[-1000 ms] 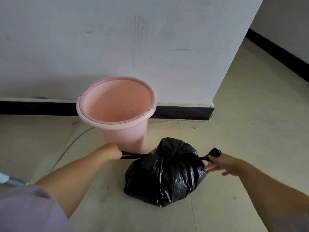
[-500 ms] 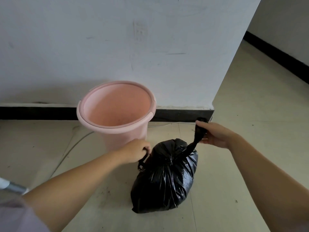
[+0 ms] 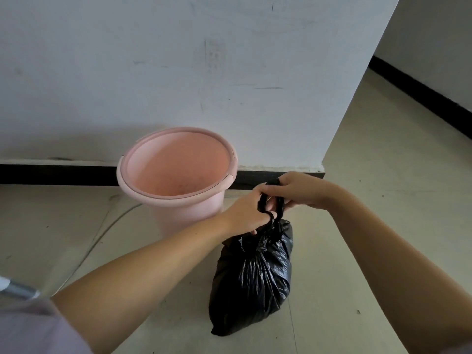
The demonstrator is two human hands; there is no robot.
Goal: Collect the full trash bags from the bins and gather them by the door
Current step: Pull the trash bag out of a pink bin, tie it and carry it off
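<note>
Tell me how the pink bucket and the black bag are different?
The pink bucket is stiff, wide open on top and looks empty; the black trash bag is crinkly, stuffed and gathered shut. Nobody touches the bucket; the left hand and right hand grip the bag's ties. Both sit on the floor.

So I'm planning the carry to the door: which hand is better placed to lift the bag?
Probably the right hand: it grips the tie ends above the black trash bag. The left hand sits lower at the knot, nearer the pink bin.
</note>
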